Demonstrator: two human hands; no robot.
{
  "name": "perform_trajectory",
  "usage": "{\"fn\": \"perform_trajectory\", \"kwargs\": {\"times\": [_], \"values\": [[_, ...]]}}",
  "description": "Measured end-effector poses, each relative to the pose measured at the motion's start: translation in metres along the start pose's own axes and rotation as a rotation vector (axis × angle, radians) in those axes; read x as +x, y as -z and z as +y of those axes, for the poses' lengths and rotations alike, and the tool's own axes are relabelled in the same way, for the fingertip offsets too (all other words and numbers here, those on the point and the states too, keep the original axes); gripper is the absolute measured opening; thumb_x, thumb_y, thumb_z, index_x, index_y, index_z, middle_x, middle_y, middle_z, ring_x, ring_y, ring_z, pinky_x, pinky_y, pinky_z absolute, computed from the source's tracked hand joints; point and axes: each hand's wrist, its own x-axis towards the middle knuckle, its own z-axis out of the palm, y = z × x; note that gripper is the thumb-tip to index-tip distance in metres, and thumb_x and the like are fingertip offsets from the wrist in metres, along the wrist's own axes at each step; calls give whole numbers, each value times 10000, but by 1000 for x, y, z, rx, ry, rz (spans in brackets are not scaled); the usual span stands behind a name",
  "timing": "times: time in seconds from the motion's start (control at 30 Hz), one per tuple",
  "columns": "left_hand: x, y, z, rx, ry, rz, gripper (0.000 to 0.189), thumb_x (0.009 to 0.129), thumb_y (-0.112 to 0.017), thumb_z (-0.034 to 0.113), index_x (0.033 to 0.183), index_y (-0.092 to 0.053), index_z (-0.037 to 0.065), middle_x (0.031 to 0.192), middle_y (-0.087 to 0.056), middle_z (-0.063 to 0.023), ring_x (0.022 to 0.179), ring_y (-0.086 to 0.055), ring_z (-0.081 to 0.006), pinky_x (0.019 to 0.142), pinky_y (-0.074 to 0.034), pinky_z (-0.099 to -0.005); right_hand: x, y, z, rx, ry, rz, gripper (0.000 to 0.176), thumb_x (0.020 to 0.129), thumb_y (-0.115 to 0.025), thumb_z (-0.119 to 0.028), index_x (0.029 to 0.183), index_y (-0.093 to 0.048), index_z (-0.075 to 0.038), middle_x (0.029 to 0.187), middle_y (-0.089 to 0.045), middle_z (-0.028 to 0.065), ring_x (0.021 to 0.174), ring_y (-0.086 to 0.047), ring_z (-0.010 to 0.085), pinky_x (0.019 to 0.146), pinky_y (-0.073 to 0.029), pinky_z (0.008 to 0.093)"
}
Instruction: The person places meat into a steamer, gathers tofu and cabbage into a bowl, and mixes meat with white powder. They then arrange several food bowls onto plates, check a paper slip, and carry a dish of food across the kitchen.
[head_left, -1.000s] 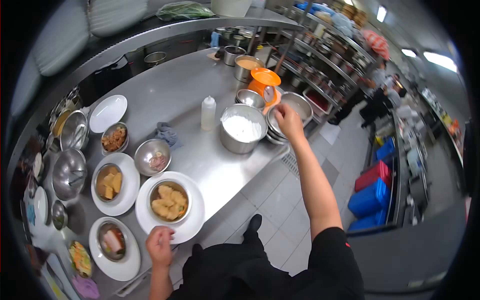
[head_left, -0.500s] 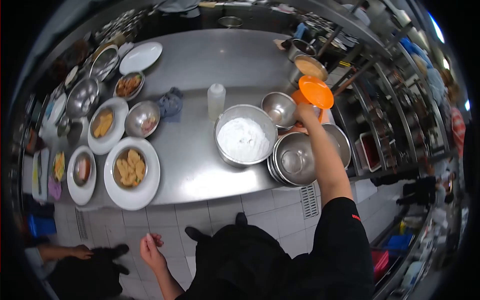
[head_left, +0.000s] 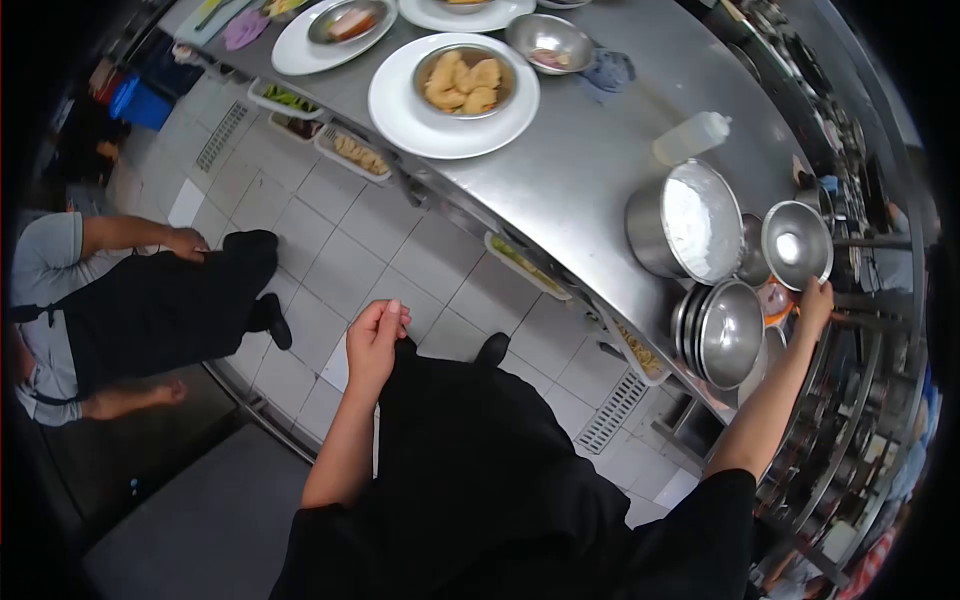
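My right hand (head_left: 818, 302) grips the rim of a steel bowl (head_left: 797, 243), which is tilted with its shiny inside towards me. Beside it, a stack of steel bowls (head_left: 732, 335) stands at the counter's right end. Part of another steel bowl (head_left: 753, 255) shows behind the raised one. A large steel pot (head_left: 655, 222) of white powder (head_left: 703, 222) is to the left of them. Something orange (head_left: 778, 300) is partly hidden under the raised bowl. My left hand (head_left: 375, 340) hangs over the floor near my apron, fingers curled, with nothing visible in it.
On the steel counter (head_left: 560, 200) are a squeeze bottle (head_left: 692, 138), a blue cloth (head_left: 610, 70), and a white plate (head_left: 390, 100) bearing a bowl of yellow food pieces (head_left: 462, 85). Food trays (head_left: 352, 155) sit below the counter edge. Another person (head_left: 140, 290) is at the left.
The view has swung round, so the counter now slants to the right. My right hand has moved from beside the orange container to a steel bowl's rim. My left hand is still curled.
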Motion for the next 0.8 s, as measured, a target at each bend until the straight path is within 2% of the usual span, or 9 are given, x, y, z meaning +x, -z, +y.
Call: {"fn": "perform_trajectory", "kwargs": {"times": [0.17,0.23,0.33,0.43,0.5,0.57,0.63,0.7,0.8], "values": [[16,27,-2,-57,55,-92,266,940,-522,242,919,-600,-12,803,-616,-43,680,-526,-79,639,-437,-220,-112,2,-139,131,47,-76,170,892,-526,-170,927,-567,-9,825,-591,48,688,-540,92,585,-460,225],[32,32,4,-85,69,-180,267,939,-524,246,973,-593,-10,852,-621,-53,733,-548,-89,669,-448,-227,-192,-36,-196,-42,337,-139,150,895,-526,-166,934,-570,-28,815,-583,20,654,-496,67,604,-423,207],[45,27,12,-113,25,-484,367,929,-537,286,1151,-533,-6,1012,-617,-89,912,-576,-142,799,-460,-272,-311,-114,-207,33,-3,-597,191,832,-595,-129,1000,-607,-40,771,-600,12,682,-546,118,621,-451,270],[59,17,-29,-26,23,-586,531,920,-528,369,1295,-437,5,1152,-588,-136,1059,-555,-228,945,-404,-327,-413,-218,-223,-325,45,-958,184,841,-598,-205,912,-605,-36,748,-611,99,690,-579,189,629,-471,331],[84,24,-96,-246,378,-492,512,930,-506,369,1284,-446,3,1152,-587,-148,1062,-555,-233,937,-406,-314,-427,-267,-196,-359,-73,-1098,214,844,-597,-244,916,-605,-42,791,-627,133,730,-612,218,626,-472,335],[103,33,-152,-186,400,-423,493,937,-490,359,1278,-452,4,1138,-590,-163,1062,-558,-229,933,-411,-312,-419,-318,-152,-64,-232,-1035,249,871,-559,-275,919,-606,-35,830,-641,149,771,-624,272,658,-481,372],[115,25,-177,-73,362,-377,483,944,-473,342,1285,-438,1,1110,-599,-162,1049,-568,-227,924,-420,-324,-382,-375,-101,-410,336,-741,248,913,-502,-253,998,-571,-31,932,-666,105,895,-627,312,734,-495,399],[124,14,-172,-127,613,-325,489,945,-466,337,1312,-412,17,1113,-600,-168,1051,-571,-235,921,-422,-334,-342,-431,-87,-561,648,-439,220,896,-503,-196,1039,-575,-44,968,-663,124,931,-605,372,770,-486,419],[135,-17,-224,-8,452,-333,509,947,-445,359,1344,-377,47,1178,-569,-212,1110,-543,-313,950,-397,-357,-312,-510,-41,-722,985,-132,244,894,-517,-211,1063,-587,-50,994,-647,113,857,-616,287,704,-488,360]]}}
